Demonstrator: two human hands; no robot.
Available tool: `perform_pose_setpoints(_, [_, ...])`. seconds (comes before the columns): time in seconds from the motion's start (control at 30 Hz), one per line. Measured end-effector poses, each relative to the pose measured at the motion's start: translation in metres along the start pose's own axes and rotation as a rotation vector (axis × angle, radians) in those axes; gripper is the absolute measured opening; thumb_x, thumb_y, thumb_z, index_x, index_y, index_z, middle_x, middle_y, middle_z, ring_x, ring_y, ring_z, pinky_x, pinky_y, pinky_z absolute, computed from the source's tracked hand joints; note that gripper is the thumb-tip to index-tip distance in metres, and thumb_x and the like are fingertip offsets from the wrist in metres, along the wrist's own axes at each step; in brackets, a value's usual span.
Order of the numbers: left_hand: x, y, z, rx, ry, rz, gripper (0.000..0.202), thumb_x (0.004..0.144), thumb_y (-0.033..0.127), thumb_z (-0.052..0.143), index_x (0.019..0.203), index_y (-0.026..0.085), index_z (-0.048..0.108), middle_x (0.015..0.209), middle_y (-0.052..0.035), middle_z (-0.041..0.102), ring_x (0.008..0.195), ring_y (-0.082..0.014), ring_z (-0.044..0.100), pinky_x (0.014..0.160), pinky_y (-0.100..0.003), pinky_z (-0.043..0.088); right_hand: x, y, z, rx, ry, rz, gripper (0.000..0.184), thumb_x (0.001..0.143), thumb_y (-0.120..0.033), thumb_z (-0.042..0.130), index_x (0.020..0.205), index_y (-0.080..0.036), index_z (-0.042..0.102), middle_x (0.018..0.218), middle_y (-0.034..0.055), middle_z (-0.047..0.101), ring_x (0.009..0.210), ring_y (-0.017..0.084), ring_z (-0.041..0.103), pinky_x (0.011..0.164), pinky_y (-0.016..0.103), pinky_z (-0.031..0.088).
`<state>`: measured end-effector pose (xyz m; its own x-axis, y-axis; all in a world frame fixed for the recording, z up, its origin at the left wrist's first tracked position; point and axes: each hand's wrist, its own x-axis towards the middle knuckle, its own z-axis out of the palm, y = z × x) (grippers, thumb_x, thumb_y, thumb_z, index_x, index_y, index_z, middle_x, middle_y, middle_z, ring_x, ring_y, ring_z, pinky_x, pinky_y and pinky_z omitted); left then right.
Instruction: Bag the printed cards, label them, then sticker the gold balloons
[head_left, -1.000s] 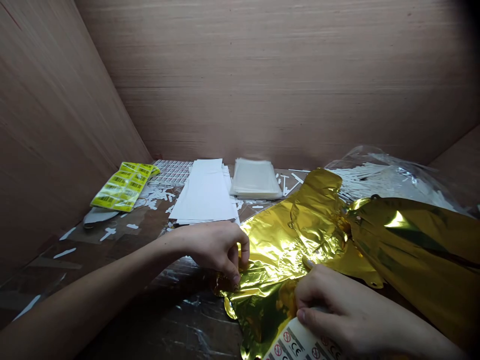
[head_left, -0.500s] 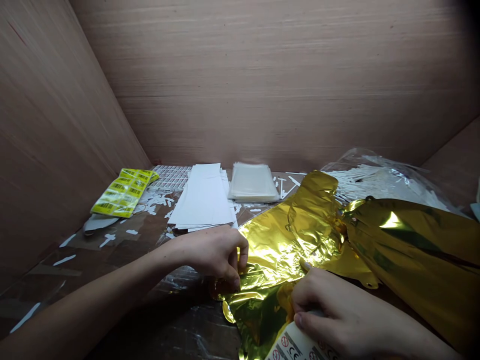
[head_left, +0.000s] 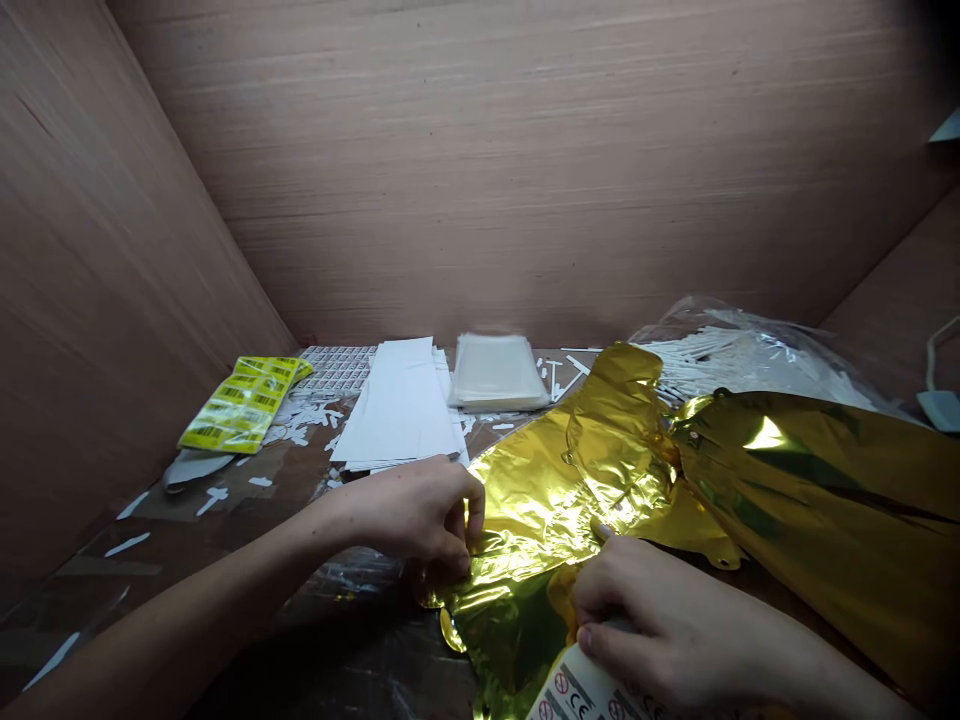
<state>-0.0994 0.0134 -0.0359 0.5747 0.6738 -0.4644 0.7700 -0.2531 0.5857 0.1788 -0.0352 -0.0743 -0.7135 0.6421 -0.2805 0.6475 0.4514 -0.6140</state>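
Gold foil balloons (head_left: 540, 500), flat and creased, spread across the middle and right of the work surface. My left hand (head_left: 427, 515) has its fingers closed in a pinch on the left edge of one balloon. On the right, my right hand (head_left: 645, 620) is curled around a sheet of white stickers (head_left: 581, 690) with CE marks and red warning symbols. Its thumb presses on the sheet, while the index fingertip reaches onto the gold foil. The lower part of the sheet is cut off by the frame.
Behind my left hand lie white paper sheets (head_left: 401, 405) and a stack of clear bags (head_left: 499, 372). Yellow barcode labels (head_left: 244, 405) and a sticker sheet (head_left: 337, 368) sit farther left. A plastic bag of white sticks (head_left: 735, 360) is at back right. Wooden walls (head_left: 480, 170) enclose the surface.
The view has shifted slightly, so the things appear a little farther left. Both hands keep nearly the same hold on the foil and the sticker sheet.
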Motion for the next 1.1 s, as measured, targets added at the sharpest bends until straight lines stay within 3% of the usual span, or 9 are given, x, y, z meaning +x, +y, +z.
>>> perform_pose_setpoints(0.27, [-0.023,0.018,-0.020,-0.010,0.019,0.106,0.017,0.082,0.025,0.080,0.093,0.019,0.070,0.087,-0.0037,0.081,0.079,-0.0205,0.075,0.066,-0.025,0.051,0.002,0.003,0.002,-0.111,0.052,-0.050,0.021,0.083,-0.021,0.059,0.064,-0.018,0.052,0.061,-0.0034,0.051,0.057,0.011,0.035,0.059,0.028,0.026])
perform_pose_setpoints(0.57, [0.003,0.004,0.007,-0.140,-0.063,0.039,0.019,0.078,0.020,0.080,0.091,0.021,0.066,0.087,-0.0029,0.084,0.070,-0.0190,0.075,0.056,-0.023,0.050,0.002,0.005,0.007,-0.137,0.062,-0.049,0.024,0.087,-0.023,0.058,0.063,-0.019,0.055,0.058,-0.0028,0.052,0.054,0.012,0.036,0.061,0.029,0.028])
perform_pose_setpoints(1.1, [0.006,-0.007,0.003,-0.106,-0.036,0.076,0.023,0.078,0.028,0.083,0.093,0.021,0.066,0.087,-0.0032,0.084,0.073,-0.0190,0.075,0.056,-0.022,0.048,0.003,0.004,0.005,-0.147,0.044,-0.042,0.022,0.085,-0.021,0.057,0.063,-0.019,0.052,0.059,-0.0036,0.050,0.055,0.011,0.035,0.062,0.028,0.027])
